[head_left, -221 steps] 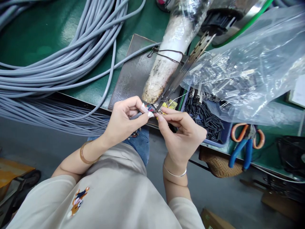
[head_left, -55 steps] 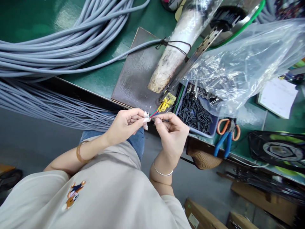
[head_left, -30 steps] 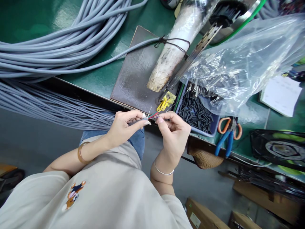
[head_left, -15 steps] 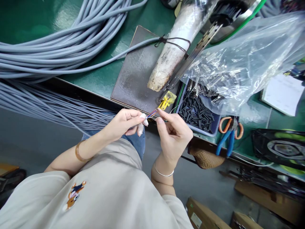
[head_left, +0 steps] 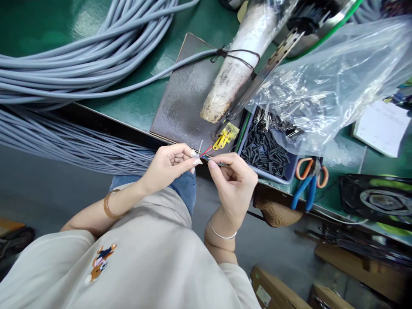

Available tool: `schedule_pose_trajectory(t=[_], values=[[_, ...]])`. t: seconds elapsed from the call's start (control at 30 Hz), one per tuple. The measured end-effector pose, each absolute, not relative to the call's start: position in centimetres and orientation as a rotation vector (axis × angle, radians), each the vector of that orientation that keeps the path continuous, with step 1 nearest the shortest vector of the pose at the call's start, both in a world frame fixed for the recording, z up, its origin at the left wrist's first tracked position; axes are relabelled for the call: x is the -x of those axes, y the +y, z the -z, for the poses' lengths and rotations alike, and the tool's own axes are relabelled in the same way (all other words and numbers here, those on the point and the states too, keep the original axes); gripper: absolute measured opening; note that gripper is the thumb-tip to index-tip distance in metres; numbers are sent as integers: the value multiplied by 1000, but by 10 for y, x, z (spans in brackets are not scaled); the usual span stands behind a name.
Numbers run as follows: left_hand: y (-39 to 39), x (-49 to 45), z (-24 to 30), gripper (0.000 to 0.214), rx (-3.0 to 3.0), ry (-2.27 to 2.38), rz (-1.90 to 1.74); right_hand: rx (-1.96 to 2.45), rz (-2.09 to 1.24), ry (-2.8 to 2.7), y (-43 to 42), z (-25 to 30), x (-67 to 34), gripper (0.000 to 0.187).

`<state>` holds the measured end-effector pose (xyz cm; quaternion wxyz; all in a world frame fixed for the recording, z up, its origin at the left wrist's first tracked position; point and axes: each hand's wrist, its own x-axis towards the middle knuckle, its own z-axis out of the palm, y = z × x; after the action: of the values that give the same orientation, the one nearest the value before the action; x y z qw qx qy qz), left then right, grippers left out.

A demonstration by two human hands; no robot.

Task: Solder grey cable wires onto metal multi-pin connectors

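Note:
My left hand (head_left: 172, 165) pinches the base of several thin coloured wires (head_left: 205, 152) between thumb and forefinger; white wrapping shows at its fingertips. The wires fan out, red and green ones upward and bluish ones to the right. Thumb and forefinger of my right hand (head_left: 232, 176) are closed on the ends of the bluish wires. Just beyond the wires, a small yellow tool (head_left: 222, 139) lies at the edge of a dark board (head_left: 180, 98). The cable behind the wires is hidden by my left hand.
Coils of grey cable (head_left: 96, 64) fill the left. A white wrapped post (head_left: 225, 81) rises over the board. To the right are a blue tray (head_left: 288, 178) of short black tubes, a clear plastic bag (head_left: 337, 86) and blue-handled pliers (head_left: 305, 189). The bench edge runs below them.
The wires were bunched together and are now spread apart. My right finger and thumb have come together on the bluish ones, and my left grip has shifted slightly.

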<state>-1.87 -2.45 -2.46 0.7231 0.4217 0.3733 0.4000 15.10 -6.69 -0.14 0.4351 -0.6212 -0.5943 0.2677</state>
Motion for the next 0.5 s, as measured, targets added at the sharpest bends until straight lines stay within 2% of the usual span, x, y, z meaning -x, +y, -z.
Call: schedule_pose_trajectory(t=[0.13, 0.3, 0.5], values=[[-27, 19, 29, 33, -1001, 843, -912, 1548, -690, -1417, -67, 4, -151, 12], [-29, 19, 32, 28, -1040, 855, -909, 1586, -717, -1336, -65, 8, -151, 20], [-30, 17, 30, 25, -996, 845, -881, 1546, -821, -1217, -61, 7, -147, 16]])
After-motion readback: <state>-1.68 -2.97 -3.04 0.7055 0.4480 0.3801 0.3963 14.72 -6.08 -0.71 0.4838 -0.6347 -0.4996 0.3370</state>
